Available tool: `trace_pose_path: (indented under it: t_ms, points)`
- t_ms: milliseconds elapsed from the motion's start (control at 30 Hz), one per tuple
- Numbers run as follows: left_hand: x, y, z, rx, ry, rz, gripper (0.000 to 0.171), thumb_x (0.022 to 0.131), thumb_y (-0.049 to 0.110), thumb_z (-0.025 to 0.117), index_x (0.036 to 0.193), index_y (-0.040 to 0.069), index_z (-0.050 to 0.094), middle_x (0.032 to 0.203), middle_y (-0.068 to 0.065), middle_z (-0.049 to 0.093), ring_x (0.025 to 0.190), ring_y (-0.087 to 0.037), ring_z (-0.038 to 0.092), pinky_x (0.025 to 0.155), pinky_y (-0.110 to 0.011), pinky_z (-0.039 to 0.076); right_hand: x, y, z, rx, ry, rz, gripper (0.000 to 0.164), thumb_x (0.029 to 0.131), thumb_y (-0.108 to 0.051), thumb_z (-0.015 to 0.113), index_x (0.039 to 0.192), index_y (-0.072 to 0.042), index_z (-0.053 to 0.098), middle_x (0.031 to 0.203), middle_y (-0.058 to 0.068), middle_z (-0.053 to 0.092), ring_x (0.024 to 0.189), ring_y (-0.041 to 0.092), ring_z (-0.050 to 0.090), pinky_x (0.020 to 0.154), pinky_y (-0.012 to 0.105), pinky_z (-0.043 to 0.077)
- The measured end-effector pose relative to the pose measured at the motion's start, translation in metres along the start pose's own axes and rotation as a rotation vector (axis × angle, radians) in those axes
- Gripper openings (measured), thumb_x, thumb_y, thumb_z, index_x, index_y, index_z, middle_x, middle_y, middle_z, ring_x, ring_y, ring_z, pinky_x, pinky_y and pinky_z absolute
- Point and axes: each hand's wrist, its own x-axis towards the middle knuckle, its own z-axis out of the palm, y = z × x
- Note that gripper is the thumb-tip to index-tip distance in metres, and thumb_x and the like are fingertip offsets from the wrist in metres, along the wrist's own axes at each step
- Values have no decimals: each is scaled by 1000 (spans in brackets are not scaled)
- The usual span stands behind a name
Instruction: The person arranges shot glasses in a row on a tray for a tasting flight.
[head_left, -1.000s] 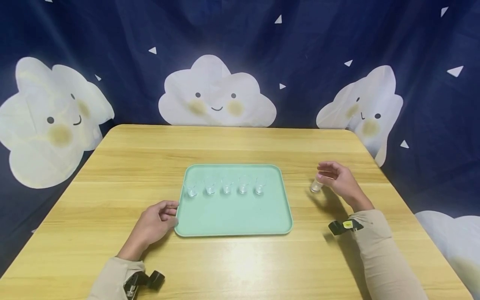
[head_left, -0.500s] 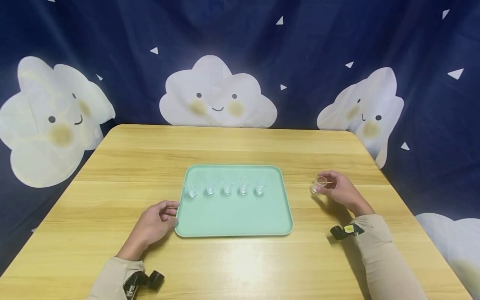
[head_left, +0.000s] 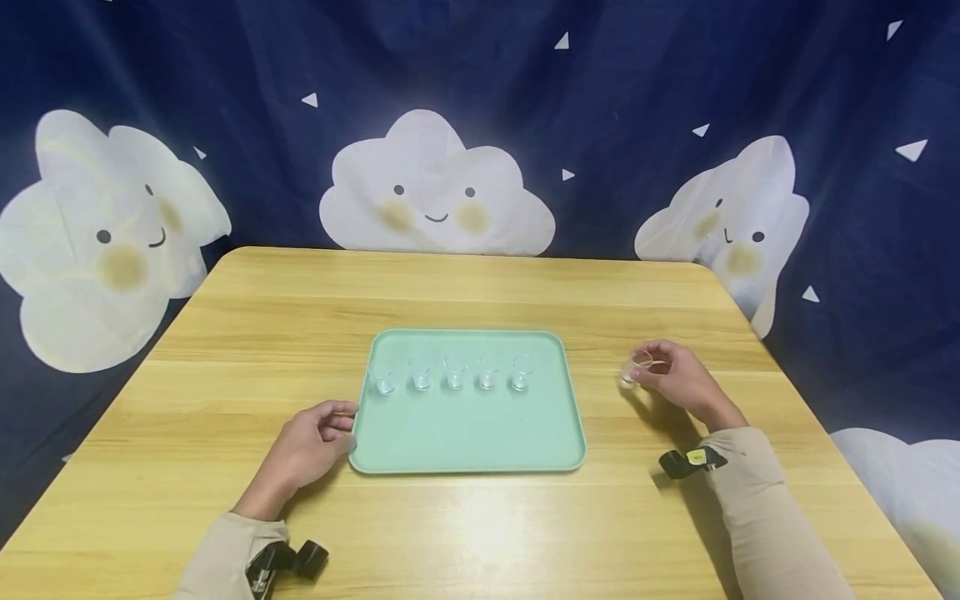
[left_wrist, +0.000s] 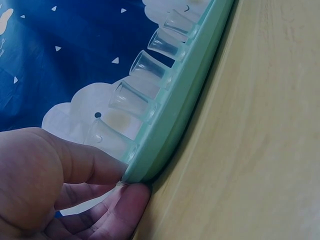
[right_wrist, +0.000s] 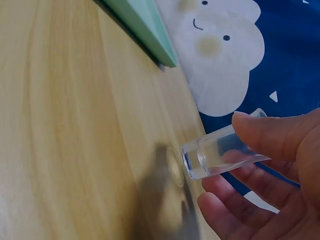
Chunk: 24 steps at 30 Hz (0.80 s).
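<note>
In the head view my left hand (head_left: 303, 450) is at the left edge of a pale green tray (head_left: 465, 437). The left wrist view shows its thumb and fingers pinching the tray's rim (left_wrist: 150, 157). Several small clear shot glasses (head_left: 454, 375) stand upright in a row on the tray's far half. To the right of the tray, my right hand (head_left: 686, 383) grips another clear shot glass (head_left: 628, 377) between thumb and fingers. Seen from the right wrist, this glass (right_wrist: 210, 155) has its thick base just above the table, with a shadow beside it.
The wooden table (head_left: 480, 533) extends around the tray on all sides. Behind it hangs a dark blue curtain (head_left: 600, 92) with smiling clouds. A black wrist camera (head_left: 678, 464) sits on the right sleeve, and another wrist camera (head_left: 309, 560) on the left.
My right hand has lowered slightly and turned, bringing the rim of its shot glass into view. The glass has stayed close to the same spot. My left hand and the tray have not moved.
</note>
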Motion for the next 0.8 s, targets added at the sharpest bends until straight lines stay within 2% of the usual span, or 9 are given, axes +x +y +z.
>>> trace_pose_path:
  t_ms: [200,367,567,800]
  points:
    - [0,0,0,9,-4,-9,44,84,8,66,128,1,58,109,-9,64,92,-20,60,80,-35,49,0,-9,3,15,10,-26,50,90,-17,70,130,6,51,123,24,57,110,39,58,83,19,48]
    - [0,0,1,8,2,-3,44,84,7,66,127,1,58,109,-9,64,92,-20,60,80,-35,49,2,-16,9,12,23,-58,44,89,-12,70,126,7,53,119,23,59,105,36,59,81,19,49]
    - [-5,-2,1,13,-5,-17,44,84,7,67,127,0,58,108,-8,64,91,-19,60,80,-35,49,3,-22,19,26,-3,-56,41,88,-13,71,122,5,55,116,22,59,105,35,59,83,23,49]
    - [0,-1,1,9,-1,-7,44,84,7,66,127,0,58,109,-9,64,92,-21,60,80,-35,48,8,-31,23,40,6,-92,38,88,-10,70,120,5,56,115,21,60,104,33,59,84,23,49]
